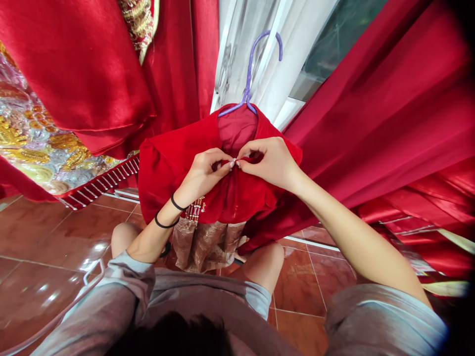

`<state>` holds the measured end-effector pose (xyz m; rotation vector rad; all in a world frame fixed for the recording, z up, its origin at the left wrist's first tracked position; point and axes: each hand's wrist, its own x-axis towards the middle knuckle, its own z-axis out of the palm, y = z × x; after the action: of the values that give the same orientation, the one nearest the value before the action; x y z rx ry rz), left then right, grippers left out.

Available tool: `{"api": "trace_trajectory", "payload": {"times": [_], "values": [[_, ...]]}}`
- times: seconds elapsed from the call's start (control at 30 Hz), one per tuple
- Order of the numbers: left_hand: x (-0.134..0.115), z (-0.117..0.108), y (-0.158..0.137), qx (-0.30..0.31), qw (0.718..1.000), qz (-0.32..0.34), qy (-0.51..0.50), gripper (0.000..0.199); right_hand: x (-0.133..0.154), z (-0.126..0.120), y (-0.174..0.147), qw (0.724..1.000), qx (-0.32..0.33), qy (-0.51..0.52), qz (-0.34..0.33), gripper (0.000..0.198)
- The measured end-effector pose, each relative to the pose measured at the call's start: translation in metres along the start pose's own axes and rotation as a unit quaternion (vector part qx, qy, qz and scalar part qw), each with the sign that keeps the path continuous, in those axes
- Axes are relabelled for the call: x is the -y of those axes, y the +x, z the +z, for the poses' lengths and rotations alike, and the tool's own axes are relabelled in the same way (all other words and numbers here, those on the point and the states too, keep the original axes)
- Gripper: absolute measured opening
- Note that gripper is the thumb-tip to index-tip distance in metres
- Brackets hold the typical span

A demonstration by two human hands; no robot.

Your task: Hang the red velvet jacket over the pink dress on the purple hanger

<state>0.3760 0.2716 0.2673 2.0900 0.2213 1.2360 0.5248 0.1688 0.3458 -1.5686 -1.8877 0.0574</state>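
My left hand [202, 173] and right hand [269, 160] pinch the red garment [166, 168] at its neckline, grips closed on cloth. It hangs from a purple hanger [249, 79], keeping the collar reachable.

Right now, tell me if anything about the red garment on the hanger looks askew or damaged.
No damage shows. The red garment hangs bunched and lopsided on the purple hanger, spreading farther left. The left hand and right hand pinch its front edges together below the neckline.
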Motion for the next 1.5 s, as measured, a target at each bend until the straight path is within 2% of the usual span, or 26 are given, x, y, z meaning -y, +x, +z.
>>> {"api": "trace_trajectory", "payload": {"times": [0.17, 0.27, 0.4, 0.53, 0.67, 0.8, 0.97, 1.1, 1.23, 1.4, 1.5], "values": [[-0.001, 0.001, -0.002, -0.004, 1.000, -0.020, -0.020, 0.015, 0.001, 0.008, -0.004, 0.999, -0.029, -0.004, 0.014, 0.015], [0.000, 0.001, -0.003, -0.002, 0.999, -0.014, -0.037, 0.014, 0.004, 0.009, -0.005, 1.000, -0.022, -0.007, 0.015, 0.016], [0.003, 0.003, -0.002, -0.038, 0.998, -0.008, -0.051, 0.014, 0.009, 0.010, -0.006, 1.000, -0.011, -0.011, 0.020, 0.016], [0.005, 0.007, -0.002, -0.050, 0.997, -0.008, -0.065, 0.008, 0.010, 0.010, -0.005, 1.000, 0.002, -0.027, 0.012, 0.018], [0.006, 0.011, -0.002, -0.071, 0.994, -0.017, -0.081, 0.003, 0.010, 0.007, -0.004, 0.997, 0.038, -0.061, -0.012, 0.019], [0.004, 0.013, -0.002, -0.082, 0.994, 0.004, -0.068, 0.006, 0.010, 0.002, -0.002, 0.985, 0.083, -0.143, -0.051, 0.018], [0.000, 0.012, -0.003, -0.049, 0.997, 0.034, -0.053, 0.008, 0.007, 0.000, 0.000, 0.965, 0.139, -0.197, -0.108, 0.022], [-0.002, 0.013, -0.003, -0.041, 0.998, 0.012, -0.046, 0.010, 0.007, 0.003, 0.001, 0.956, 0.142, -0.219, -0.136, 0.026], [-0.002, 0.015, -0.004, -0.050, 0.998, -0.016, -0.040, 0.011, 0.009, 0.008, 0.005, 0.959, 0.141, -0.220, -0.113, 0.025], [-0.001, 0.016, -0.005, -0.059, 0.996, -0.045, -0.054, 0.008, 0.005, 0.009, 0.012, 0.972, 0.170, -0.153, -0.054, 0.020], [0.001, 0.016, -0.005, -0.061, 0.995, -0.047, -0.056, 0.007, 0.001, 0.008, 0.015, 0.972, 0.177, -0.144, -0.052, 0.021]]}}
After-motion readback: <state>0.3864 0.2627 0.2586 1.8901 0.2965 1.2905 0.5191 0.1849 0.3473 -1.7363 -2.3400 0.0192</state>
